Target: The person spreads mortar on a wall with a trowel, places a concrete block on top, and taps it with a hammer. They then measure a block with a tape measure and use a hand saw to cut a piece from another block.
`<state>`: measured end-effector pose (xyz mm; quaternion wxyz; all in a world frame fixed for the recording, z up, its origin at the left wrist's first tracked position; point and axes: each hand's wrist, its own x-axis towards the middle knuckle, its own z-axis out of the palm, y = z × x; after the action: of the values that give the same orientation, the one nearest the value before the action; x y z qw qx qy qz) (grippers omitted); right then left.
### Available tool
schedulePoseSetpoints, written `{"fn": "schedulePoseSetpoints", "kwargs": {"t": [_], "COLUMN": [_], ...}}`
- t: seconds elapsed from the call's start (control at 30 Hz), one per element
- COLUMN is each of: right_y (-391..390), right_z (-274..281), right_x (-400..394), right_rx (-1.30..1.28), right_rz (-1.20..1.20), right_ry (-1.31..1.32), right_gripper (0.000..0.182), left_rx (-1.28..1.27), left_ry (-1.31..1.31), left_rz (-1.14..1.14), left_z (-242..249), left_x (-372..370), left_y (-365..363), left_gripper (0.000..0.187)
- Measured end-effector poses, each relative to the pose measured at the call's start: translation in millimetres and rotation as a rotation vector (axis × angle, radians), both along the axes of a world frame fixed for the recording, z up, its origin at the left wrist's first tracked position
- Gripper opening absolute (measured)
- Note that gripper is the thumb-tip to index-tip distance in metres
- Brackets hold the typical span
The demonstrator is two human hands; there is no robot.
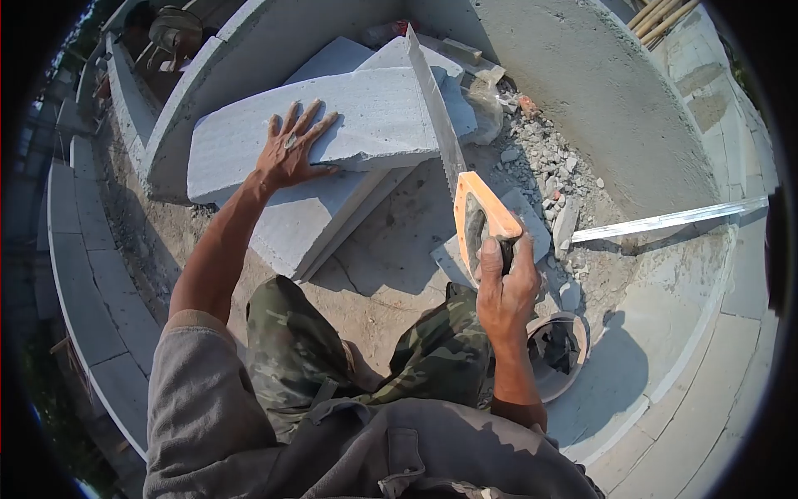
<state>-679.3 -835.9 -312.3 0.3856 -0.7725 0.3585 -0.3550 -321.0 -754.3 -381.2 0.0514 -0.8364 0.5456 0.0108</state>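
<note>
A long pale block (pixel 374 108) lies across other stacked blocks in front of me. My left hand (pixel 293 150) rests flat on its top, fingers spread. My right hand (pixel 505 279) is wrapped round the orange and black handle of a hand saw (pixel 434 108). The saw's toothed blade points away from me and lies at the right end of the pale block; whether it has cut in cannot be made out. Beneath, another block (pixel 303 216) sticks out towards my knees at an angle.
Curved grey walls (pixel 598 100) surround the spot. Rubble (pixel 549 175) lies right of the blocks, near a metal straightedge (pixel 665 221). A bucket (pixel 582 337) with dark contents stands by my right forearm. Another person (pixel 170 41) is at the upper left, beyond the wall.
</note>
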Motion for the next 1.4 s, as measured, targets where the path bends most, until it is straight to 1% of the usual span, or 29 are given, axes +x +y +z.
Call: {"fn": "schedulePoseSetpoints", "kwargs": {"t": [0.03,0.13,0.2,0.33,0.4,0.43,0.47,0.53,0.6,0.67,0.73,0.8,0.83,0.87,0.9,0.93,1.0,1.07,1.1,1.17,1.2,1.27,1.3,1.33,1.37,1.4], "right_y": [2.3,9.8,14.7,24.6,27.6,26.2,25.5,24.5,27.2,31.3,26.8,19.0,6.7,-12.0,-26.6,-42.8,-41.0,-16.3,2.6,42.6,48.5,31.1,11.4,-11.6,-30.1,-48.3], "right_z": [0.9,5.5,7.1,15.0,22.3,22.5,20.4,16.6,22.5,24.7,26.4,33.7,33.2,19.5,20.0,13.4,30.9,17.2,12.9,20.8,30.9,26.5,18.5,18.1,14.2,5.1], "right_x": [1.0,0.0,1.1,-0.3,-1.4,0.6,1.4,-0.8,-8.6,-11.5,0.6,19.9,40.0,58.9,79.9,94.9,99.2,60.3,31.4,-16.8,-17.5,3.4,30.0,70.4,106.0,126.9], "right_rx": [-0.002,0.024,-0.103,-0.138,0.047,-0.035,-0.044,-0.161,-0.147,-0.097,-0.144,0.063,0.105,-0.038,-0.053,-0.049,0.044,-0.117,-0.141,-0.196,-0.232,-0.085,-0.099,-0.086,-0.176,-0.139], "right_rz": [-0.012,-0.008,-0.015,-0.048,-0.022,0.011,0.011,0.033,0.027,0.023,0.013,-0.025,-0.025,-0.021,0.003,-0.011,0.005,0.030,0.027,0.028,0.033,0.000,-0.049,0.002,0.023,0.005], "right_ry": [0.002,0.093,0.081,0.106,0.183,0.141,0.147,0.137,0.179,0.207,0.224,0.124,0.132,0.154,0.164,0.177,0.216,0.205,0.203,0.223,0.240,0.195,0.279,0.263,0.207,0.205], "right_gripper": [0.041,0.044,0.043,0.042,0.040,0.040,0.040,0.040,0.040,0.040,0.041,0.036,0.034,0.031,0.030,0.029,0.029,0.034,0.034,0.032,0.031,0.030,0.030,0.028,0.027,0.025], "left_rx": [-0.037,-0.031,-0.049,-0.024,-0.018,-0.015,-0.011,-0.042,-0.069,-0.073,-0.056,-0.043,-0.054,-0.064,-0.077,-0.073,-0.101,-0.082,-0.088,-0.085,-0.093,-0.065,-0.130,-0.139,-0.130,-0.113], "left_ry": [0.005,0.001,0.011,0.031,0.039,0.087,0.137,0.151,0.081,0.090,0.109,0.105,0.091,0.081,0.081,0.087,0.057,0.059,0.056,0.071,0.073,0.040,0.022,0.013,0.024,0.042], "left_rz": [-0.012,-0.010,-0.017,-0.029,-0.040,-0.036,-0.031,-0.039,-0.031,-0.024,-0.027,-0.020,-0.023,-0.029,-0.035,-0.032,-0.038,-0.040,-0.045,-0.043,-0.027,-0.036,-0.058,-0.053,-0.045,-0.041], "left_z": [-3.4,-7.7,-7.5,-9.7,-9.6,-6.8,-5.8,-7.7,-11.2,-8.8,-3.8,-4.1,-4.7,-6.2,-8.8,-9.8,-13.1,-12.0,-12.3,-11.6,-10.8,-13.9,-21.3,-21.0,-20.8,-22.4], "left_x": [1.6,4.2,4.7,7.2,7.1,7.7,7.4,-0.8,-4.7,-1.2,-3.7,-2.7,-1.6,-3.5,-2.9,-1.9,-3.1,-6.9,-4.7,-0.2,4.5,-0.6,1.1,5.2,5.0,1.3], "left_y": [0.4,1.6,1.9,1.7,-3.6,-10.0,-14.8,-18.1,-21.5,-20.9,-21.2,-19.3,-19.6,-19.7,-19.6,-20.5,-18.0,-16.2,-17.6,-19.7,-24.5,-20.8,-17.6,-19.1,-20.0,-18.3], "left_gripper": [0.104,0.104,0.104,0.105,0.106,0.108,0.110,0.113,0.114,0.114,0.112,0.111,0.110,0.109,0.107,0.107,0.106,0.106,0.106,0.107,0.107,0.107,0.108,0.108,0.108,0.108]}}
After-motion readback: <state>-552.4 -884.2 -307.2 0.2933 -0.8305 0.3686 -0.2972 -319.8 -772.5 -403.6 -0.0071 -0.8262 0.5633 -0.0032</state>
